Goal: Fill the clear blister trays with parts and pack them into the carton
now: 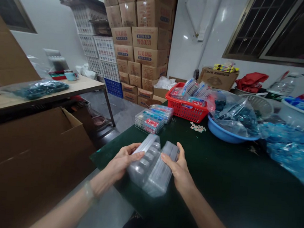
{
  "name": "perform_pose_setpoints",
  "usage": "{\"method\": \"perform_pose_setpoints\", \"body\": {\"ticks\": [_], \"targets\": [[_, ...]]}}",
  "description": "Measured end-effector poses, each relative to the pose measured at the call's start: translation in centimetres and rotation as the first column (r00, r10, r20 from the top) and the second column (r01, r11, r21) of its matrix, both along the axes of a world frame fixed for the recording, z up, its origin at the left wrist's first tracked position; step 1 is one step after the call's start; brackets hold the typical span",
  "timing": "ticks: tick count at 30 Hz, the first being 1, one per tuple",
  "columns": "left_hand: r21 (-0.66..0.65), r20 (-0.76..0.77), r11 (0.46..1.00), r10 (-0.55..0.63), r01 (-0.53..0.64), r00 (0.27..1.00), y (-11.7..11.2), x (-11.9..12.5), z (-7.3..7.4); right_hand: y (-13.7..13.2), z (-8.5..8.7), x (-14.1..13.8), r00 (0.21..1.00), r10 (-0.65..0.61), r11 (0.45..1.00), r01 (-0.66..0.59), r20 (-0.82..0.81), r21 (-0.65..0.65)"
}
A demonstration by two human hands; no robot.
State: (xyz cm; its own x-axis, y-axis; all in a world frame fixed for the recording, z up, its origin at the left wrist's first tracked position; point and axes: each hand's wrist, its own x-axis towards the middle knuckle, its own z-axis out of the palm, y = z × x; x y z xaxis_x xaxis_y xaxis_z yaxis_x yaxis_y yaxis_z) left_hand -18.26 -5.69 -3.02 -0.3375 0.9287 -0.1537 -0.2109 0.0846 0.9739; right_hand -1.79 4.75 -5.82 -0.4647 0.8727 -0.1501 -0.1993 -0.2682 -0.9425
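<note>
Both my hands hold a clear plastic blister tray stack just above the near left corner of the dark green table. My left hand grips its left side, fingers curled over the top edge. My right hand presses on its right side, thumb on top. The trays look empty and see-through, with several moulded pockets. A stack of filled blister packs lies further back on the table.
A red basket of packs, a blue basin with plastic bags and blue bagged goods crowd the table's far and right side. An open cardboard box stands at my left. Stacked cartons and crates fill the back.
</note>
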Motion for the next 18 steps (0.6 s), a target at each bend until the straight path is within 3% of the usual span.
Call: {"method": "perform_pose_setpoints", "body": {"ticks": [3,7,11,14,18], "targets": [[-0.065,-0.015,0.998,0.005,-0.006,1.0,-0.2,-1.1,0.8,0.3,0.1,1.5,0.999,0.025,0.998,-0.024,0.023,-0.052],[-0.13,-0.197,0.986,0.081,-0.107,0.977,-0.3,-1.6,1.7,0.6,0.4,3.7,0.996,0.05,0.991,-0.041,0.071,-0.13],[-0.108,-0.332,0.986,0.084,-0.127,0.94,-0.4,-2.1,1.3,0.7,-0.5,4.9,0.988,0.001,0.991,0.019,0.155,-0.129],[-0.081,-0.301,0.992,0.067,-0.095,0.951,-0.8,-2.9,0.4,0.6,-1.6,4.8,0.981,-0.026,0.989,0.053,0.193,-0.138],[-0.146,-0.122,0.977,0.139,-0.156,0.983,-2.0,-4.9,-0.5,0.0,-2.3,5.2,0.993,-0.019,0.985,0.04,0.119,-0.171]]}}
